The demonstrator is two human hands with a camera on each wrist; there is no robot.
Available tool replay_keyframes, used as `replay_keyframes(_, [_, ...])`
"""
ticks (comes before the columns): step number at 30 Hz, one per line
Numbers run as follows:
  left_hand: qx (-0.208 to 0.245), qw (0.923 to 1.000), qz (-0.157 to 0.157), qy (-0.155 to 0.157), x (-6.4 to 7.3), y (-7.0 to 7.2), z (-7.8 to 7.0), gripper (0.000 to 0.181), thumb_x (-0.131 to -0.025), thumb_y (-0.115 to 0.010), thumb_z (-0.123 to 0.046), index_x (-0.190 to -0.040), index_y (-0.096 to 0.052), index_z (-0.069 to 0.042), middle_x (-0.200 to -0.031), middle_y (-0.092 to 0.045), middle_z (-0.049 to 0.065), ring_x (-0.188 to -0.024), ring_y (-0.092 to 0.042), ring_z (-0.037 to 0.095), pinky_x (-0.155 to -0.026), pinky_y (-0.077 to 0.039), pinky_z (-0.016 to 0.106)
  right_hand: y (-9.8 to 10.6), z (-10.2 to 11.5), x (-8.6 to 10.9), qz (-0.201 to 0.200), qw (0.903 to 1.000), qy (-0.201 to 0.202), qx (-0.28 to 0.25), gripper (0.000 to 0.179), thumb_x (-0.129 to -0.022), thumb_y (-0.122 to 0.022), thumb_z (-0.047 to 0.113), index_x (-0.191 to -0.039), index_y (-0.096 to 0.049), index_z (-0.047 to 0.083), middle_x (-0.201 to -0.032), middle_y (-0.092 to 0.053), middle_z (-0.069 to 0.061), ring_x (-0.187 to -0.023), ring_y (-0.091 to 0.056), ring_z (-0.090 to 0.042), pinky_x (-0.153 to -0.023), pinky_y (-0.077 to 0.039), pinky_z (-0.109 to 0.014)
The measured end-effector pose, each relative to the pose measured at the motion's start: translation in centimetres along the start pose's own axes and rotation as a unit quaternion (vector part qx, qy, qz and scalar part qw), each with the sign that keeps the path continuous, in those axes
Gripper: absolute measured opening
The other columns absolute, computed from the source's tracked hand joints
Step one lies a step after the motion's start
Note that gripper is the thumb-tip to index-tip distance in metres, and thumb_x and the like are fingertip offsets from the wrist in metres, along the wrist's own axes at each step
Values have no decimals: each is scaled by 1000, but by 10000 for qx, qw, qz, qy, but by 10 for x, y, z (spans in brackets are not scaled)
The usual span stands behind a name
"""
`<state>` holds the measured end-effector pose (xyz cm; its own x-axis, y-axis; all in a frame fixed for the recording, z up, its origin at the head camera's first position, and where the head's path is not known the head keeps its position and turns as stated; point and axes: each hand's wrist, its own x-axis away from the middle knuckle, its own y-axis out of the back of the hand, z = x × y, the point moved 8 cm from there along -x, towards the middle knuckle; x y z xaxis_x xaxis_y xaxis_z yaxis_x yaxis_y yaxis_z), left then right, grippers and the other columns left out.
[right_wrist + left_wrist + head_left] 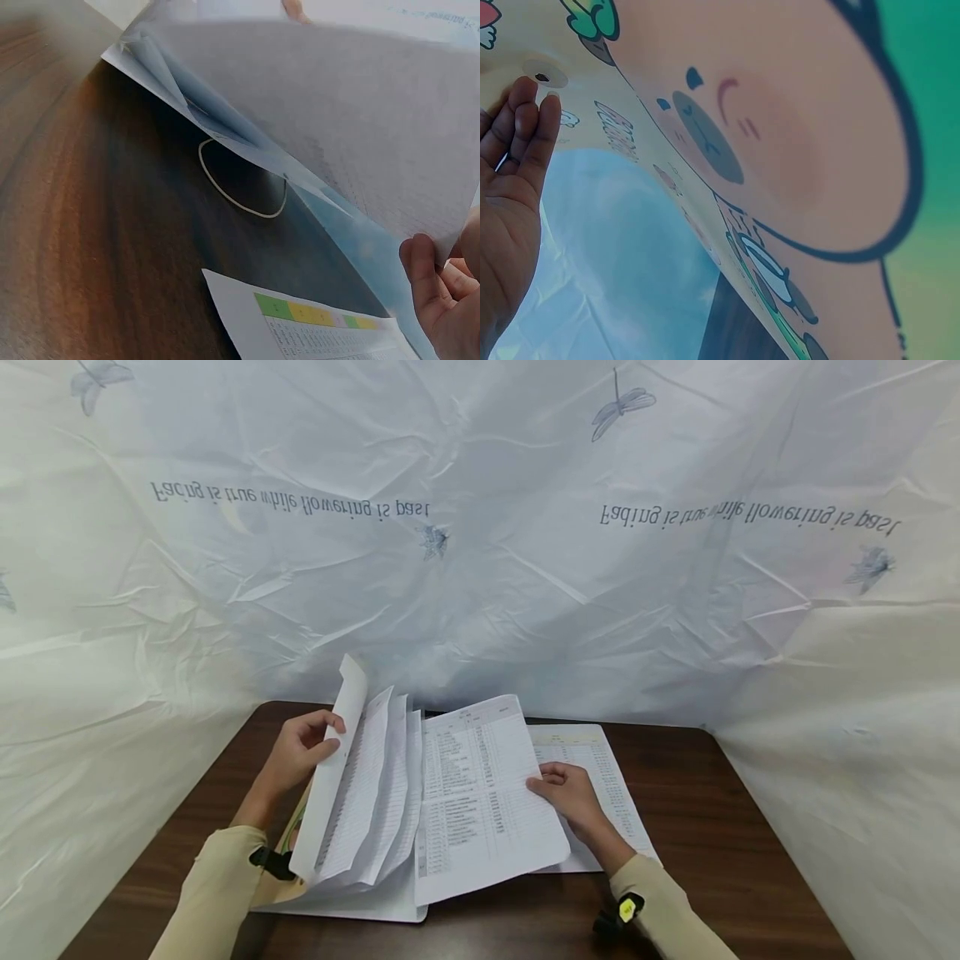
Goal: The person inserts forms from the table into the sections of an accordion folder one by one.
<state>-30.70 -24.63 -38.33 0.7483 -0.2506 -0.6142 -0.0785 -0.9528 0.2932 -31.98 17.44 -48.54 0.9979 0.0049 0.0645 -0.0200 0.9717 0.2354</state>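
Note:
My left hand [296,752] pinches the raised white cover [341,768] of a folder between thumb and fingers. The left wrist view shows the outside of this cover [780,150] printed with cartoon animals, and the left hand [514,202] at its edge by a round fastener spot [546,73]. Several loosely fanned pages [382,777] stand inside the folder. My right hand [573,797] pinches the right edge of a printed sheet [480,802] with rows of text. In the right wrist view the right hand [442,292] grips that lifted sheet [337,112] at its corner.
Another printed sheet [592,777], with a green and yellow header row, lies on the dark wooden table [720,843] beneath the right hand. A pale loop [244,206] lies under the lifted pages. Creased white sheeting [510,568] with printed words hangs behind the table and at both sides.

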Motion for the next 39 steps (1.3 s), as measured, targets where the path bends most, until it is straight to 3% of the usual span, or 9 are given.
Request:
replay_keyframes(15, [-57,10000,-23,3,0,2,1,16,-87,-59,15,-100,-62,6,-77,-52,0,-56,-48,5,-50,-43,27,-10,-3,1,-165,9998,-18,-105,26,-89,-76,7,-111,-70,-6,-91,-75,-13,-73,-73,-22,-62,-56,-31])
replay_keyframes(24, [52,10000,27,53,0,2,3,14,-88,-59,13,-101,-62,7,-92,-60,16,-64,-59,8,-56,-52,24,-19,-5,6,-281,9995,-57,-152,29,-89,-76,10,-113,-70,-5,-92,-76,-12,-75,-72,-20,-62,-55,-29])
replay_keyframes(32, [-24,10000,-25,-9,0,3,0,16,-87,-59,14,-100,-62,6,-81,-56,2,-57,-51,6,-52,-45,26,-30,-5,11,-232,9989,-61,-396,30,-90,-76,11,-114,-69,-6,-94,-76,-13,-76,-72,-19,-63,-54,-28])
replay_keyframes(39, [-20,10000,-37,-36,1,2,-2,16,-87,-58,15,-100,-62,6,-77,-53,3,-56,-48,5,-50,-43,27,-41,-6,18,-166,9981,-160,-580,32,-92,-75,14,-116,-67,-6,-98,-76,-17,-78,-73,-20,-65,-54,-27])
